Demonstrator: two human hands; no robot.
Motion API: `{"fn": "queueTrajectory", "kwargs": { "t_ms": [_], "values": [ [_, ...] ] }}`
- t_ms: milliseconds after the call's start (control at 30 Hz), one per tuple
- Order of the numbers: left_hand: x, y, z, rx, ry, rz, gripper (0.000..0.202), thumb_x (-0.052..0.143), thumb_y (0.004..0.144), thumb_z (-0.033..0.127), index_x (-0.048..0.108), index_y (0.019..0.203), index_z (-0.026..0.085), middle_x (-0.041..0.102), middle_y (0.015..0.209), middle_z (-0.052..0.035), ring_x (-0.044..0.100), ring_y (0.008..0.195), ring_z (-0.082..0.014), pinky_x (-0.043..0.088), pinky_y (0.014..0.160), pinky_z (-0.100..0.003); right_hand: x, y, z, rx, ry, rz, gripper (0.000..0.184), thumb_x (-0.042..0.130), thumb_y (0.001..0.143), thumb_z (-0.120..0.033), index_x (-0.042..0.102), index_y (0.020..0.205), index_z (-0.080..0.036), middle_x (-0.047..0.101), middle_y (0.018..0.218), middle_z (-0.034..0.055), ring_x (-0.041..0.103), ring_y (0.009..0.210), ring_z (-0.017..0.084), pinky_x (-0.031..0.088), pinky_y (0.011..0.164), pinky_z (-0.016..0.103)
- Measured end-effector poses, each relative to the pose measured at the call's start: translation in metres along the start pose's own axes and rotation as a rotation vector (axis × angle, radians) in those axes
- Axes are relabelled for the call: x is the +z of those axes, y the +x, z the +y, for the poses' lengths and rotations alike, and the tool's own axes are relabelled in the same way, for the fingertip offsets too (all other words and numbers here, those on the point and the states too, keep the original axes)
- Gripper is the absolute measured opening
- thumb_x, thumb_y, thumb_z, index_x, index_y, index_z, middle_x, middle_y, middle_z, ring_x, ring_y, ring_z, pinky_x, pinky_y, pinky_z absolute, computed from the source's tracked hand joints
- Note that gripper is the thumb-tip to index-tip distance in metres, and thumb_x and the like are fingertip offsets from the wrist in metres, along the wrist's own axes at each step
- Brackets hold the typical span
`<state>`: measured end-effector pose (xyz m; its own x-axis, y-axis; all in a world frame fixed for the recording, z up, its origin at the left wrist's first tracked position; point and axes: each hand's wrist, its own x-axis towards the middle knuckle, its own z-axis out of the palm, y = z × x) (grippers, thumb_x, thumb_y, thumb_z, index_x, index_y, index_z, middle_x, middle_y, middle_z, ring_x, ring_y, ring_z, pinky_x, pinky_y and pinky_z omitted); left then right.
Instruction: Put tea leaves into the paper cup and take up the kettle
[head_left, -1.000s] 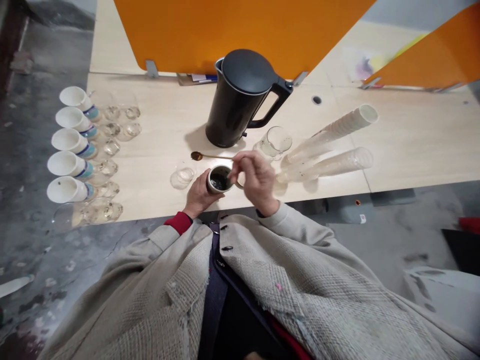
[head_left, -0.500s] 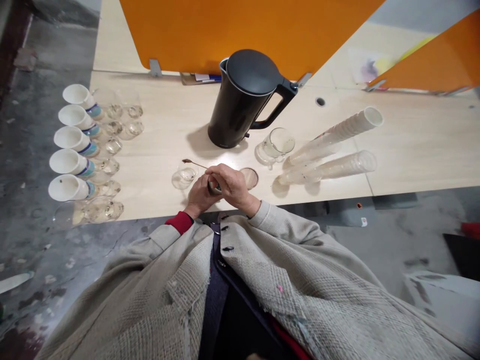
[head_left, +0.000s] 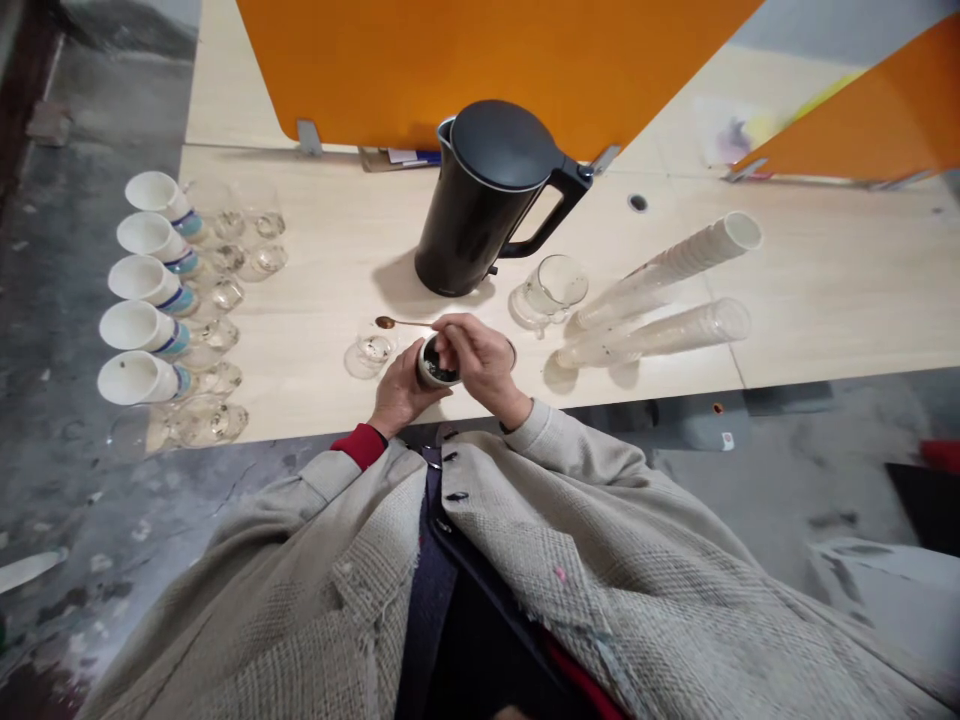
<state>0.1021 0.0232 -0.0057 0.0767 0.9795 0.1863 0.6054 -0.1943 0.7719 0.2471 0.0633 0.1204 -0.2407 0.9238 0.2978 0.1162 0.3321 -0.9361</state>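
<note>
My left hand (head_left: 400,390) is wrapped around a small jar (head_left: 432,380) of dark loose leaves, perhaps tea. My right hand (head_left: 484,362) is closed on the handle of a small brown spoon (head_left: 385,322), whose bowl points left above the table. Some fingertips of that hand reach over the jar's mouth; whether they pinch leaves I cannot tell. A clear cup (head_left: 375,347) with a few dark bits at its bottom stands left of the jar. Behind my right hand shows only the edge of a round lid (head_left: 513,352).
A black kettle (head_left: 480,210) stands behind my hands, with a glass mug (head_left: 559,285) to its right. Stacked paper cups (head_left: 694,255) and stacked clear cups (head_left: 675,330) lie at right. Paper cups (head_left: 139,327) and clear cups (head_left: 214,330) line the left edge. An orange divider (head_left: 487,60) borders the back.
My right hand has shifted slightly right, uncovering the jar's mouth and the leaves inside. The spoon's bowl has moved a little right and turned to show its face. My left hand stays around the jar.
</note>
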Motion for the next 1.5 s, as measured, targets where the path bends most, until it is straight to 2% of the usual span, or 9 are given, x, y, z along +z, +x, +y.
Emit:
{"fn": "queueTrajectory", "kwargs": {
  "t_ms": [200, 333, 433, 667, 933, 1033, 1133, 1267, 1500],
  "values": [
    [0.003, -0.003, -0.006, 0.038, 0.061, 0.058, 0.109, 0.099, 0.07, 0.045, 0.04, 0.159, 0.024, 0.066, 0.15, -0.0168, 0.067, 0.137, -0.036, 0.057, 0.116, -0.049, -0.083, 0.002, -0.004, 0.031, 0.057, 0.503, 0.035, 0.061, 0.104, -0.06, 0.065, 0.103, -0.025, 0.062, 0.075, -0.006, 0.061, 0.054, 0.007, 0.051, 0.05, 0.019],
    [0.003, -0.001, -0.006, 0.039, 0.064, 0.066, 0.11, 0.1, 0.069, 0.045, 0.041, 0.159, 0.023, 0.066, 0.15, -0.0178, 0.067, 0.137, -0.0368, 0.057, 0.116, -0.049, -0.131, 0.009, 0.026, 0.039, -0.016, 0.756, 0.035, 0.056, 0.105, -0.06, 0.06, 0.103, -0.025, 0.062, 0.078, -0.0058, 0.066, 0.059, 0.008, 0.055, 0.054, 0.02],
    [0.002, 0.0, -0.005, 0.027, 0.08, 0.064, 0.109, 0.099, 0.069, 0.045, 0.041, 0.159, 0.022, 0.066, 0.149, -0.0185, 0.068, 0.136, -0.0375, 0.057, 0.116, -0.05, -0.139, 0.017, 0.062, 0.118, -0.024, 0.799, 0.036, 0.054, 0.105, -0.06, 0.057, 0.104, -0.025, 0.064, 0.08, -0.0046, 0.07, 0.063, 0.011, 0.057, 0.055, 0.023],
    [0.002, 0.001, -0.002, 0.002, 0.109, 0.064, 0.107, 0.098, 0.07, 0.046, 0.042, 0.158, 0.022, 0.066, 0.149, -0.0185, 0.066, 0.138, -0.0383, 0.057, 0.116, -0.05, -0.135, 0.025, 0.114, 0.293, -0.073, 0.73, 0.037, 0.044, 0.11, -0.057, 0.055, 0.111, -0.023, 0.068, 0.089, -0.0003, 0.069, 0.071, 0.01, 0.056, 0.059, 0.022],
    [0.0, 0.0, -0.002, -0.004, 0.09, 0.043, 0.106, 0.098, 0.07, 0.046, 0.043, 0.158, 0.021, 0.067, 0.148, -0.0185, 0.067, 0.136, -0.0376, 0.057, 0.115, -0.048, -0.128, -0.025, 0.091, 0.281, -0.185, 0.664, 0.059, 0.056, 0.102, -0.057, 0.043, 0.15, -0.025, 0.07, 0.092, -0.0027, 0.069, 0.066, 0.013, 0.057, 0.06, 0.025],
    [0.001, 0.0, -0.002, 0.007, 0.09, 0.054, 0.106, 0.098, 0.071, 0.047, 0.043, 0.158, 0.021, 0.067, 0.147, -0.0189, 0.068, 0.135, -0.0377, 0.057, 0.116, -0.049, -0.113, -0.05, 0.085, 0.212, -0.488, 0.419, 0.058, 0.056, 0.102, -0.06, 0.054, 0.145, -0.021, 0.075, 0.107, 0.009, 0.074, 0.088, 0.022, 0.064, 0.082, 0.04],
    [0.002, 0.0, -0.002, 0.011, 0.088, 0.064, 0.104, 0.097, 0.073, 0.048, 0.042, 0.158, 0.02, 0.067, 0.147, -0.0196, 0.068, 0.136, -0.0375, 0.056, 0.116, -0.049, -0.096, -0.06, 0.092, 0.145, -0.802, 0.072, 0.072, 0.065, 0.096, -0.065, 0.059, 0.147, -0.015, 0.063, 0.148, 0.0261, 0.06, 0.136, 0.04, 0.05, 0.115, 0.063],
    [0.003, 0.0, -0.003, 0.002, 0.088, 0.051, 0.107, 0.097, 0.072, 0.049, 0.041, 0.159, 0.021, 0.066, 0.148, -0.0198, 0.067, 0.137, -0.0378, 0.055, 0.117, -0.05, -0.083, -0.056, 0.113, 0.156, -0.94, -0.173, 0.079, 0.07, 0.095, -0.058, 0.052, 0.157, -0.013, 0.045, 0.166, 0.0277, 0.038, 0.154, 0.044, 0.036, 0.125, 0.068],
    [0.002, 0.001, -0.003, 0.01, 0.074, 0.026, 0.108, 0.099, 0.07, 0.046, 0.041, 0.159, 0.023, 0.066, 0.15, -0.0188, 0.066, 0.137, -0.0378, 0.055, 0.117, -0.051, -0.087, -0.046, 0.102, 0.14, -0.876, 0.046, 0.073, 0.062, 0.099, -0.056, 0.05, 0.16, -0.018, 0.055, 0.146, 0.0217, 0.051, 0.137, 0.04, 0.042, 0.12, 0.065]
  ]
}}
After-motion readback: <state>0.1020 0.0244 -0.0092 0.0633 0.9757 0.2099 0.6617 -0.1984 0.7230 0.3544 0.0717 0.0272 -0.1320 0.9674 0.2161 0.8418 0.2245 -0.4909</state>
